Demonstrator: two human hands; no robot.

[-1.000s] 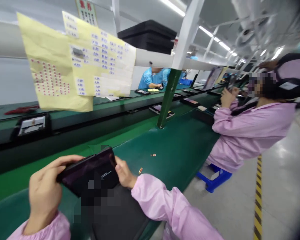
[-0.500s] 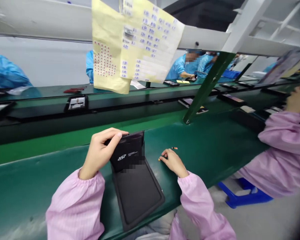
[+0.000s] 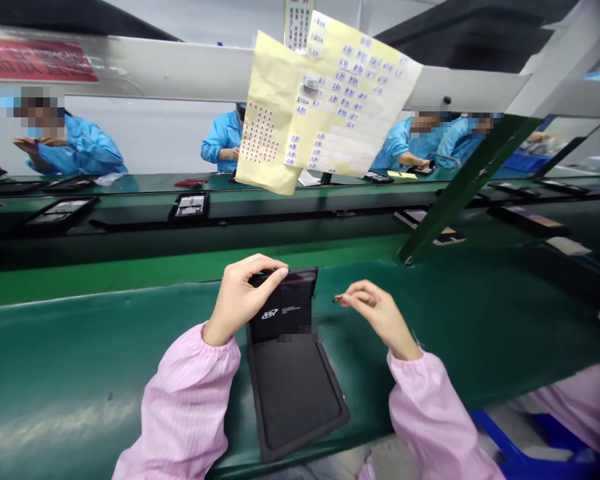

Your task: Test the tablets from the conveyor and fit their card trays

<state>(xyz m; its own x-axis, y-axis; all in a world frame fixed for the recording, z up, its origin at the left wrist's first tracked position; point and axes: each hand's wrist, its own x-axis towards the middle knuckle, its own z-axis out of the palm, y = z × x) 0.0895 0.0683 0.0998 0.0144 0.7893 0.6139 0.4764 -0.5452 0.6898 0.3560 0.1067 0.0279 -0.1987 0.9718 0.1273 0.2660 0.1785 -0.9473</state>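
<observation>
My left hand [image 3: 245, 293] is closed on the top edge of a glossy black panel [image 3: 277, 323] with a white logo. The panel stands tilted up at the far end of a black padded tray [image 3: 300, 393], which lies on the green bench. Just right of the panel, my right hand [image 3: 377, 310] pinches a small orange and dark strip [image 3: 337, 299] between thumb and fingertips, raised above the bench. Its exact kind is too small to make out. Part of the panel's lower edge is blurred out.
Beyond the green bench [image 3: 105, 360] runs a dark line carrying trays with opened devices [image 3: 190, 205]. A slanted green post [image 3: 460, 193] rises at right. Yellow paper sheets [image 3: 350, 100] hang overhead. Co-workers in blue [image 3: 93, 143] sit opposite; a pink sleeve [image 3: 585, 400] is at right.
My right hand has lifted from the bench with the small strip. A loose orange piece seen beside it before is no longer visible. My view has swung left; my left hand still grips the panel.
</observation>
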